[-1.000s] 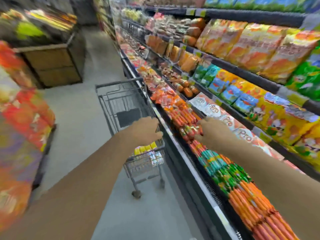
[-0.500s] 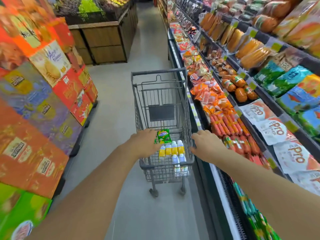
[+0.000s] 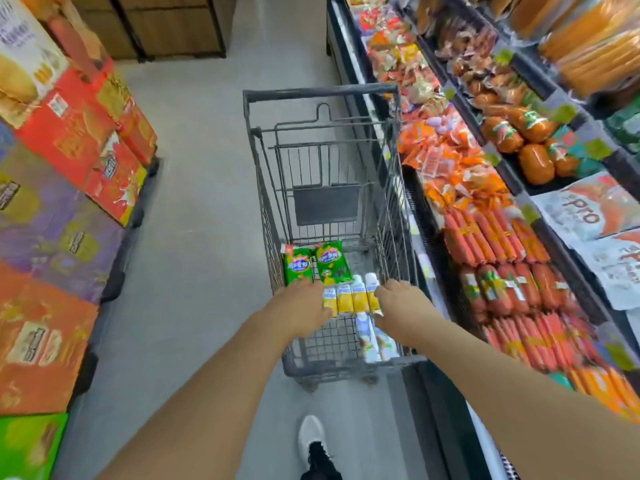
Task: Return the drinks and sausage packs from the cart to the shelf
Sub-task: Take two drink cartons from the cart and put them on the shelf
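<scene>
We note a grey wire cart [image 3: 323, 95], green sausage packs [image 3: 313, 263], yellow-and-white drinks [image 3: 349, 296], orange shelf [image 3: 540, 233] stock, grey floor [image 3: 194, 209].

Both hands [image 3: 304, 308] [image 3: 398, 306] over yellow drinks [image 3: 349, 298] in cart [image 3: 320, 91].

Bare, sleeveless forearms [image 3: 214, 382]; a white shoe [image 3: 310, 432] below a dark trouser leg [image 3: 320, 462]

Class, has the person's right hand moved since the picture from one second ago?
Yes. The right hand has come off the shelf of orange sausage packs and swung left over the grey wire shopping cart, beside the yellow-labelled drink bottles.
</scene>
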